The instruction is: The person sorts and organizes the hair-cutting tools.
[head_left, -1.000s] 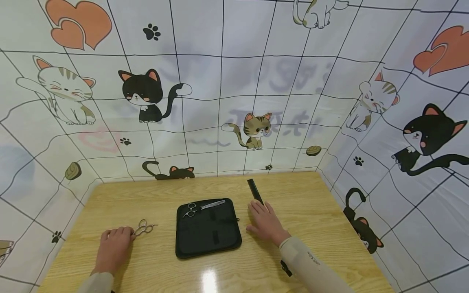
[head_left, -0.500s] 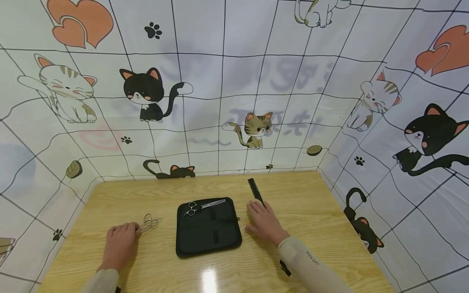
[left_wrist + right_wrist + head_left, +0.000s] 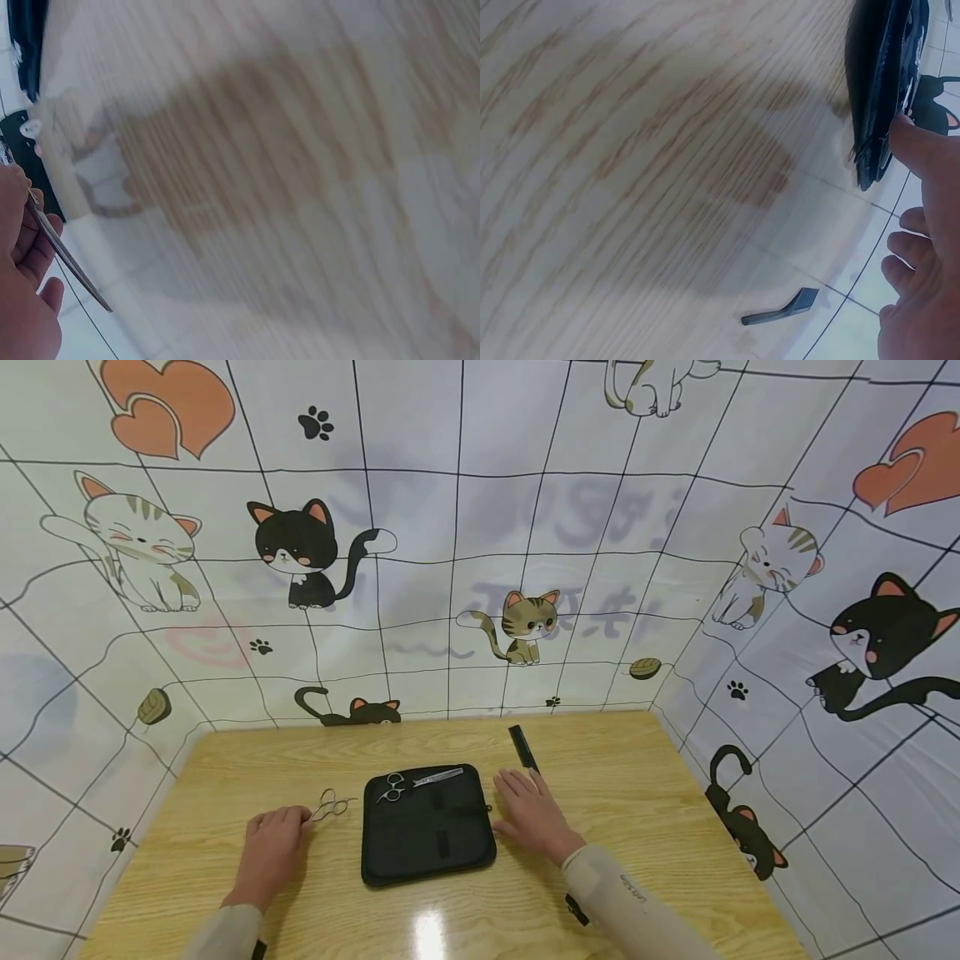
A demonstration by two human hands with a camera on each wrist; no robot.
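2 hands, well apart, flank a black pouch (image 3: 405,853) lying flat on a wood-grained table (image 3: 607,760). The left hand (image 3: 272,850) is clamped on the scissors (image 3: 71,262), gripping them towards the blade end: in the head view the finger rings project beyond the fingers towards the pouch, while in the left wrist view a slim blade emerges on the opposite side. This hold plausibly leaves the rings free and turns them towards the pouch's left edge. The right hand (image 3: 536,820) has its fingers extended and visibly grips nothing; its thumb meets the pouch's right edge in the right wrist view, apparently in contact, which would help to steady it. Beyond those fingertips lies a black comb (image 3: 521,747), shown by the right wrist view to rest on the table apart from the hand, presumably placed there to sit within reach. A 2nd cutting tool, the silver shears (image 3: 438,777), lies along the pouch's far edge, rings to the left; a dark band seems to cross it, probably retaining it.
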